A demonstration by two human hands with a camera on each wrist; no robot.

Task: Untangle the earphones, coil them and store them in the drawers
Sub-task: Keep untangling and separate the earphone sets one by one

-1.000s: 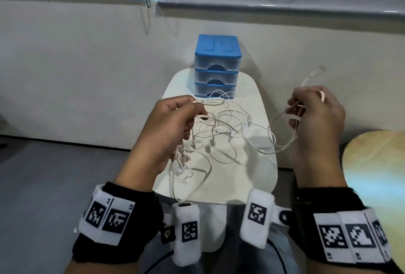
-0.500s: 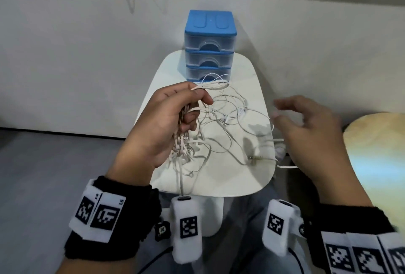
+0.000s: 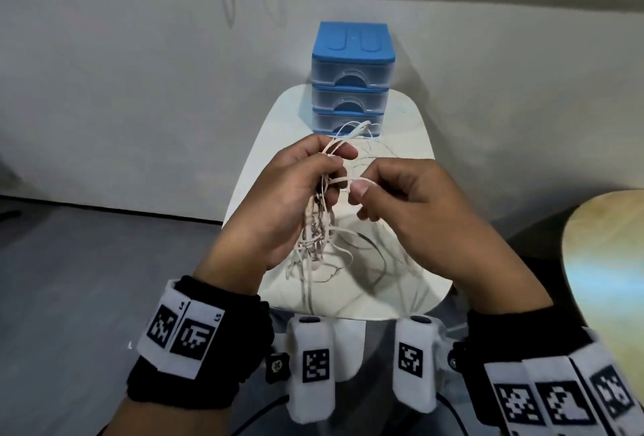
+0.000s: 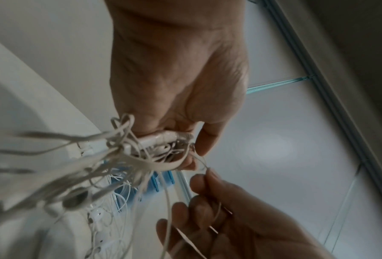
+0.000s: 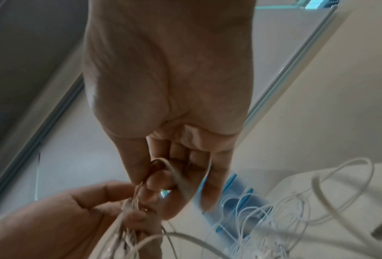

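Left hand (image 3: 278, 205) grips the tangled earphones (image 3: 319, 226) above the white table (image 3: 258, 156). Right hand (image 3: 414, 205), just right of it, pinches one strand between thumb and forefinger. Drawers (image 3: 352, 87) stand at the table's far edge.

Soft, even indoor light — wide-angle bending at the edges, motion blur in both wrist views.

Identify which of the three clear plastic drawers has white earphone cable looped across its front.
The bottom clear plastic drawer; white earphone cable crosses its front only.
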